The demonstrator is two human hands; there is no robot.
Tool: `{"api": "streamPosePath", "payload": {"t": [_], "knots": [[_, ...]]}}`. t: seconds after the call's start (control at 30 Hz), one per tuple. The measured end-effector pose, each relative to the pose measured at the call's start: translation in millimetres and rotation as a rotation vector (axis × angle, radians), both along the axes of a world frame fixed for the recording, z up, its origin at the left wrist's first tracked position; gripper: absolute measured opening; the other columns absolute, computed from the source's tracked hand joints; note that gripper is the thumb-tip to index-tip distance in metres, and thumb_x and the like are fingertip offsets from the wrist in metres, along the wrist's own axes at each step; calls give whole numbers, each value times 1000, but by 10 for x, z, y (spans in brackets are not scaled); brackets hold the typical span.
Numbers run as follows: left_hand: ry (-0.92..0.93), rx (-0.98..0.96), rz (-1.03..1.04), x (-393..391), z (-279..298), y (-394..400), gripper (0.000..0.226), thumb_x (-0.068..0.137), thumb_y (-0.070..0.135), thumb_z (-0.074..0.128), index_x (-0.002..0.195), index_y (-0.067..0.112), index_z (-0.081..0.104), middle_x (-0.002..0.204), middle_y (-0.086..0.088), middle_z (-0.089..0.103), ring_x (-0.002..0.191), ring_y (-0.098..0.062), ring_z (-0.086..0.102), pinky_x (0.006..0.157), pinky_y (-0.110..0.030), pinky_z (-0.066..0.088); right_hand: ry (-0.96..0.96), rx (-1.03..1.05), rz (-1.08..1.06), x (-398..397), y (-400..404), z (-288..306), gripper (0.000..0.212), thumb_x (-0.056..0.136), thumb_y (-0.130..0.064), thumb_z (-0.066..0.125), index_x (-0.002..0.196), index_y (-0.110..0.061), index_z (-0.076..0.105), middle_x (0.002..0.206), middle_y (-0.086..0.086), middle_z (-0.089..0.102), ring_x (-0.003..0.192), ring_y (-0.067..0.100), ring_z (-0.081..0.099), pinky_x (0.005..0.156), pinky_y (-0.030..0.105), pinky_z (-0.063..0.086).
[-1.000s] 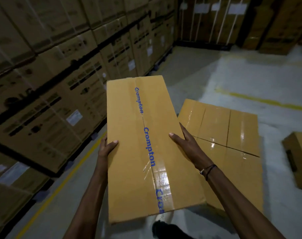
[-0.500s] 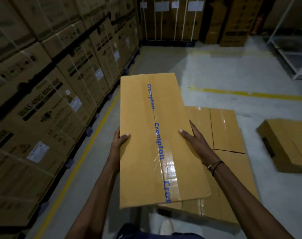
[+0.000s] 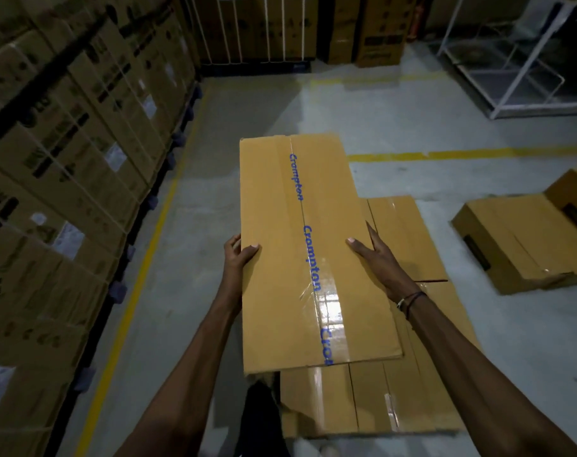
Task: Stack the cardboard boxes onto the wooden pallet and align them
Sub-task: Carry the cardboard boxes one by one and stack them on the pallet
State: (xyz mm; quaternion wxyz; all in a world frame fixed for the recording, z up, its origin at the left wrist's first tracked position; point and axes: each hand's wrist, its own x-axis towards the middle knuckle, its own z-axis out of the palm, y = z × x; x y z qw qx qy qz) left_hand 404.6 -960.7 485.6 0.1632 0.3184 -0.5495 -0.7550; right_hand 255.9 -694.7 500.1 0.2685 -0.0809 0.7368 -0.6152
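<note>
From the head camera, a grey concrete floor crossed by yellow painted lines runs between walls of strapped cartons on the left and at the back; a white metal frame stands at the far right. The left hand and right hand grip the long sides of a taped cardboard box, held over the stacked boxes lying low on the floor. Another box lies to the right.
</note>
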Motion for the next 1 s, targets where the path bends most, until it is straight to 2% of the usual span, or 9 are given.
{"api": "streamPosePath", "payload": {"t": [0.17, 0.3, 0.47, 0.53, 0.6, 0.7, 0.8, 0.93, 1.0], "knots": [[-57, 13, -83, -858, -488, -567, 72, 79, 38, 76, 141, 23, 43, 144, -15, 58, 123, -37, 64, 95, -53, 56, -13, 51, -83, -646, -472, -342, 81, 97, -51, 71, 165, -39, 29, 164, -18, 33, 146, 2, 33, 122, 29, 28], [-83, 8, -142, -1432, -958, -945, 65, 83, 39, 72, 140, 26, 43, 144, -9, 57, 125, -32, 63, 99, -51, 56, -59, 122, -100, -1222, -788, -853, 89, 82, -71, 77, 159, -50, 37, 163, -18, 43, 148, 8, 43, 127, 43, 32], [-160, 1, -186, -1957, -1700, -1337, 79, 77, 55, 76, 144, 33, 41, 145, 0, 58, 123, -23, 65, 103, -55, 55, -74, 167, -117, -1750, -1170, -1449, 77, 101, -42, 67, 166, -38, 24, 153, -26, 29, 142, -2, 29, 111, 19, 27], [-183, 0, -197, -2126, -2037, -1427, 81, 77, 57, 75, 146, 33, 39, 145, 1, 58, 123, -23, 65, 104, -57, 54, -53, 194, -103, -1928, -1256, -1725, 73, 104, -35, 65, 165, -37, 26, 149, -31, 32, 138, -8, 34, 97, 1, 30], [-190, 8, -212, -2272, -2375, -1466, 82, 79, 57, 75, 148, 33, 38, 144, 3, 57, 124, -23, 64, 104, -58, 54, -42, 203, -114, -2072, -1307, -2040, 69, 104, -33, 64, 163, -37, 28, 142, -37, 36, 130, -13, 41, 84, -7, 31], [-193, 8, -219, -2499, -2845, -1472, 77, 83, 51, 73, 148, 30, 37, 143, 2, 57, 123, -23, 64, 100, -52, 56, -33, 210, -118, -2281, -1333, -2505, 67, 104, -36, 63, 163, -38, 30, 138, -38, 41, 127, -13, 44, 85, -4, 32], [-177, -6, -224, -2714, -3276, -1450, 75, 85, 46, 71, 148, 23, 36, 142, 0, 57, 123, -22, 64, 93, -41, 56, -30, 213, -125, -2468, -1305, -2945, 67, 105, -34, 62, 163, -38, 29, 131, -42, 40, 122, -20, 45, 78, -9, 32], [-169, -31, -231, -2901, -3839, -1394, 76, 86, 44, 71, 149, 22, 34, 144, 0, 55, 127, -22, 62, 102, -48, 55, -15, 213, -126, -2682, -1235, -3523, 59, 106, -28, 61, 154, -43, 30, 123, -40, 45, 92, -41, 46, 73, -9, 36], [-178, -41, -233, -2941, -4079, -1361, 74, 86, 43, 72, 147, 24, 36, 145, 1, 55, 128, -22, 62, 105, -50, 55, -34, 199, -106, -2748, -1181, -3817, 60, 105, -34, 64, 154, -47, 33, 133, -37, 50, 104, -35, 49, 84, -2, 42]]}}
